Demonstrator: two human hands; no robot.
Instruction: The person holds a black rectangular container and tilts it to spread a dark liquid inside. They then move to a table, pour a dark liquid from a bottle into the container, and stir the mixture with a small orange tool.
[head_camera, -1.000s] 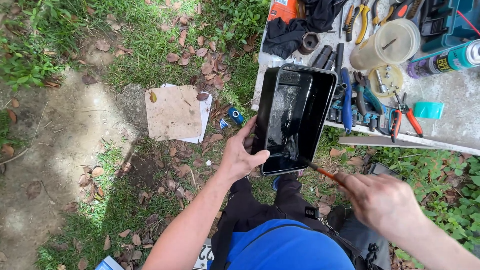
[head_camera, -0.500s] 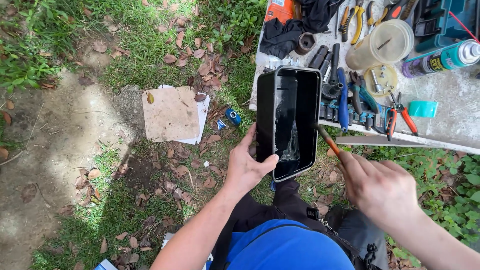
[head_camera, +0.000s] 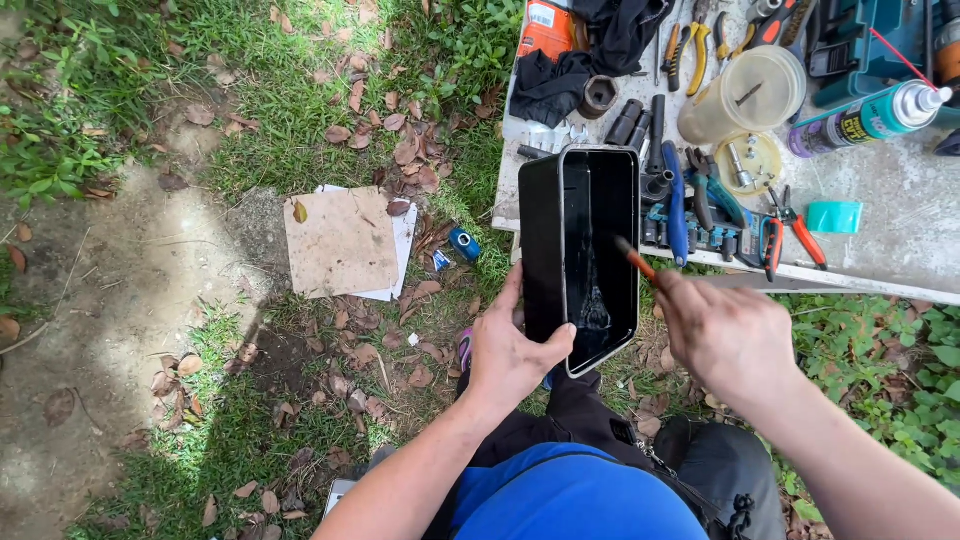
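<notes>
Your left hand grips the black tray at frame centre, tilted up; your right hand, just right, pinches an orange-handled tool into it.

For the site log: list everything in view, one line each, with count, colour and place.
container: 1, black, open, upright over the table edge
stick: 1, orange-brown, tip at the container's mouth
table: 1, grey, upper right
spray can: 1, teal, on the table
plastic tub: 1, clear, on the table
pliers: several, red, blue and yellow handles, on the table
board: 1, tan, on the grass
left hand: 1, grip on the container's base
right hand: 1, grip on the stick
</notes>
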